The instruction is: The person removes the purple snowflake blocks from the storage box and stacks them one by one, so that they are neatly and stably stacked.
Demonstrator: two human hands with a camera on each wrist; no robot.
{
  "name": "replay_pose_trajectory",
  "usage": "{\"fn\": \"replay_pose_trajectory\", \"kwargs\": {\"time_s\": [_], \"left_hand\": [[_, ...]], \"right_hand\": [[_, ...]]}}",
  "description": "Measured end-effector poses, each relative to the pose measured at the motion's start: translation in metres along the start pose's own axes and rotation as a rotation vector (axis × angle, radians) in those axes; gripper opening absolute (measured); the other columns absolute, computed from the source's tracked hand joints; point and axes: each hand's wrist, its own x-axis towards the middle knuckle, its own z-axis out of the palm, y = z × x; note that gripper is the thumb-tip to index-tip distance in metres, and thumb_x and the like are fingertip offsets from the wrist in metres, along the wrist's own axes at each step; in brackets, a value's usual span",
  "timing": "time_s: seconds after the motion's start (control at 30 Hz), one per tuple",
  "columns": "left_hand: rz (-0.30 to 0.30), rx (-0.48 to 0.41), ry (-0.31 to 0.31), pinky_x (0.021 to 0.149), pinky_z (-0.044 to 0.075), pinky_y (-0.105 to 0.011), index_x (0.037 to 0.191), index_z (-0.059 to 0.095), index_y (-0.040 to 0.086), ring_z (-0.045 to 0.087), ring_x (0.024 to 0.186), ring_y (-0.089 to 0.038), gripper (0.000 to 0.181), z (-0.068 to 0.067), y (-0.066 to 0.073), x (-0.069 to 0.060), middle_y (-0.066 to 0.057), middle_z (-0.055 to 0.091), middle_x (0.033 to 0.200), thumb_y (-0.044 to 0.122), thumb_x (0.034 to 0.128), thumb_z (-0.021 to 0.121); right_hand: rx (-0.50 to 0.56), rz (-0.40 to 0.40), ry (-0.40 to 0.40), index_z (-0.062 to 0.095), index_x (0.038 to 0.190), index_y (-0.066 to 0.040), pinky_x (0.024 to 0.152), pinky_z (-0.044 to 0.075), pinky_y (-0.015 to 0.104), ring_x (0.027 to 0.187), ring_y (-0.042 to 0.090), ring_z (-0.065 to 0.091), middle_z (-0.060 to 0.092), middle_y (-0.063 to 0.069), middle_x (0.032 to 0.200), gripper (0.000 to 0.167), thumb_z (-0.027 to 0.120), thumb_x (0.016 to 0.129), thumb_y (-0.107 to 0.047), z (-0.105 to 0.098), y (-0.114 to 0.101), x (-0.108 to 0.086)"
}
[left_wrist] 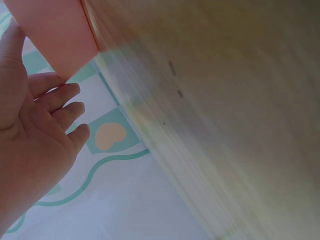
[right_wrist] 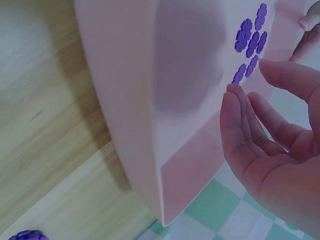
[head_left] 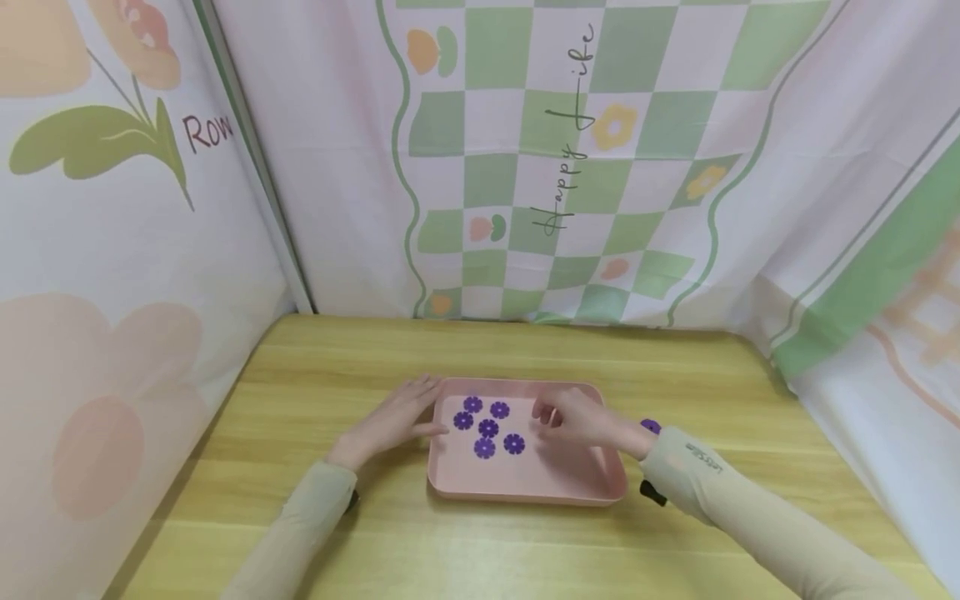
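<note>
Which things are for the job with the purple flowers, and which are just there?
For the job, it seems:
six purple flowers
pink tray
left hand
right hand
probably the purple thing outside the tray

Just there:
wooden table
checkered cloth

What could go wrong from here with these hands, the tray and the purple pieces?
The left hand, at the tray, might nudge it and shift the six purple pieces inside. The right hand, above the tray, could brush them out of place. Its sleeve might bump the purple item beside the tray.
</note>
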Motion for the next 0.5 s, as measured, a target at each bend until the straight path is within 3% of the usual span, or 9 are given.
{"fn": "replay_pose_trajectory", "kwargs": {"time_s": [0.33,0.5], "left_hand": [[0.006,0.006,0.004,0.127,0.014,-0.056,0.155,0.027,0.004,0.019,0.153,-0.037,0.082,0.002,-0.002,0.001,-0.020,0.026,0.162,0.048,0.0947,0.060],[-0.001,0.000,-0.002,0.128,0.013,-0.055,0.156,0.025,0.006,0.018,0.154,-0.035,0.083,0.002,-0.003,0.001,-0.018,0.024,0.163,0.049,0.0940,0.060]], "right_hand": [[-0.001,-0.011,-0.035,0.066,0.101,0.000,0.074,0.062,0.029,0.084,0.022,0.069,0.072,0.013,0.095,0.020,0.073,0.082,-0.002,0.008,-0.001,0.006],[-0.045,0.040,-0.056,0.067,0.102,-0.004,0.075,0.061,0.027,0.086,0.020,0.069,0.072,0.009,0.096,0.021,0.073,0.082,-0.006,0.012,-0.005,0.008]]}}
